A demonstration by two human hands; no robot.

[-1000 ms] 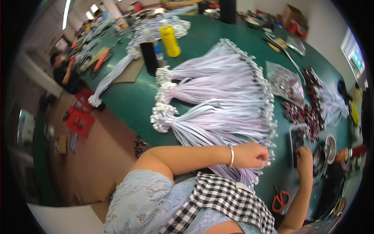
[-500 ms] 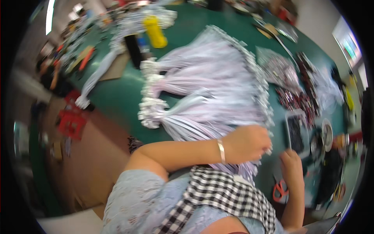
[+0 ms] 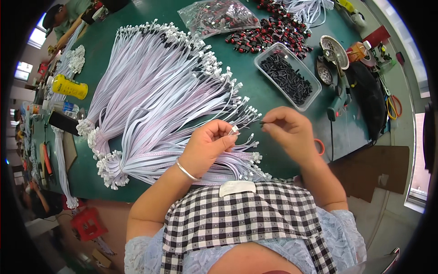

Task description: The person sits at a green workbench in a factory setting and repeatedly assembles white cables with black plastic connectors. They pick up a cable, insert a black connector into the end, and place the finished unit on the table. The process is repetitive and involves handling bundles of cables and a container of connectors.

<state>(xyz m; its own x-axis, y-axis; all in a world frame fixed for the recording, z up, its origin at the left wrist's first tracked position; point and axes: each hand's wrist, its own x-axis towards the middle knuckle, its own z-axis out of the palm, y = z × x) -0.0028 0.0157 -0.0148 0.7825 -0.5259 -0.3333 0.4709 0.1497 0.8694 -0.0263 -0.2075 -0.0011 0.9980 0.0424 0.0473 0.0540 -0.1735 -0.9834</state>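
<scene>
My left hand, a silver bangle on its wrist, pinches a small white cable connector between thumb and fingertips. That connector sits at the end of one of the pale flat cables. A short gap to the right, my right hand has thumb and fingers together on a short black tube, its end pointing toward the connector. Large bundles of white and pinkish flat cables fan out under and beyond my left hand. White connectors cluster at their gathered left ends.
Beyond my right hand stands a clear plastic tub of short black tubes. Red-and-black small parts lie behind it, beside a clear bag. A green-handled tool, a metal dish and orange-handled scissors are at right; a yellow bottle is at left.
The view has swung toward the right side of the table. My right hand has come from near the tub to beside my left hand, now with a short black tube in its fingertips.
</scene>
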